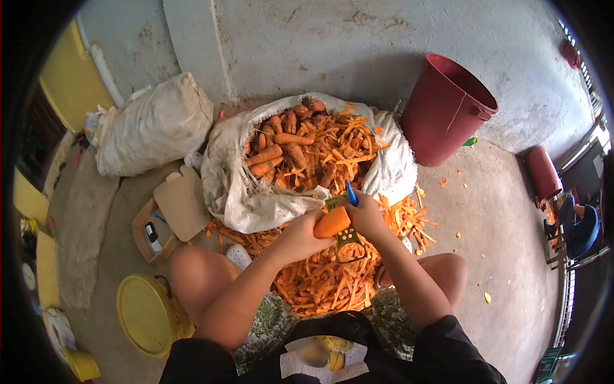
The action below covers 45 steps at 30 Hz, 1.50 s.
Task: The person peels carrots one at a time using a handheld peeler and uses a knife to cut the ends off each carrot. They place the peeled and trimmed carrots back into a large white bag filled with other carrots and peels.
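My left hand (302,238) is wrapped round a thick, smooth orange carrot (332,222), held at an angle over a heap of carrot strips (326,281) between my legs. Blue plastic sticks up from the closed fingers of my right hand (364,214); it looks like the handle (351,193) of a small tool whose working end is hidden. Just below the carrot, a green frame with holes (348,246) shows between my hands. Behind them lies an open white woven sack (249,214), with whole carrots (288,139) and cut strips (348,150) inside.
A tall dark red bin (441,112) stands by the wall at right. At left are a full white sack (157,128), an open cardboard box (151,224) and a yellow lidded bucket (144,313). A seated person (579,230) is at the far right.
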Each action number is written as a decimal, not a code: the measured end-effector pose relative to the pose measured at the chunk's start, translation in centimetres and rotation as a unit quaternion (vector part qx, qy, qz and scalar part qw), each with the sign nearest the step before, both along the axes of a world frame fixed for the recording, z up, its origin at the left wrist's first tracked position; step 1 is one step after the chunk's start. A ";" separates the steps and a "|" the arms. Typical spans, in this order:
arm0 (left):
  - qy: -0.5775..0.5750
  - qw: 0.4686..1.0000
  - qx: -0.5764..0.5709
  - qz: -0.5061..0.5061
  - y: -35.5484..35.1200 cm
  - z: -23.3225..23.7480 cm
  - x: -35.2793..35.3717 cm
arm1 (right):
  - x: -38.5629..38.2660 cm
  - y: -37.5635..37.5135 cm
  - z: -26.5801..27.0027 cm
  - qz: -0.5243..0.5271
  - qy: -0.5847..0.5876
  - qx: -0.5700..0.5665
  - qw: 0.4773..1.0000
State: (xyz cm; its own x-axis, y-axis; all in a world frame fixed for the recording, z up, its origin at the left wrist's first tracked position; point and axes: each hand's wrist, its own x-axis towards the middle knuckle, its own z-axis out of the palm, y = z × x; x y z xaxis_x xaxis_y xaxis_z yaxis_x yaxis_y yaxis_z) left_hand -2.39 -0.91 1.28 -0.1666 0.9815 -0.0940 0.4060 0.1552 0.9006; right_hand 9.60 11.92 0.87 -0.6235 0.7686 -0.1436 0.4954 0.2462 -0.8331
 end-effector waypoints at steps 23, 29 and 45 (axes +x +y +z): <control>0.007 0.986 0.104 0.130 1.0 -0.6 -0.3 | 1.3 -1.7 1.6 0.112 -0.082 0.142 0.980; 0.093 0.977 0.129 0.141 1.1 -0.9 -0.8 | 0.8 -1.8 0.7 0.083 -0.090 0.148 0.981; -0.029 0.999 0.046 0.003 -0.1 1.2 -1.2 | 2.3 3.2 -4.3 -0.015 0.087 -0.268 0.959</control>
State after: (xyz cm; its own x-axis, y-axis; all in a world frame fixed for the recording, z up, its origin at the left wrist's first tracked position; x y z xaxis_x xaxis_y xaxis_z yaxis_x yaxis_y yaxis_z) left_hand -3.54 -0.97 2.50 -0.1701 0.9853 -0.0141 0.3521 0.0741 0.9330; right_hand 11.88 15.09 -3.43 -0.6520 0.6315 -0.4197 0.3383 -0.2531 -0.9064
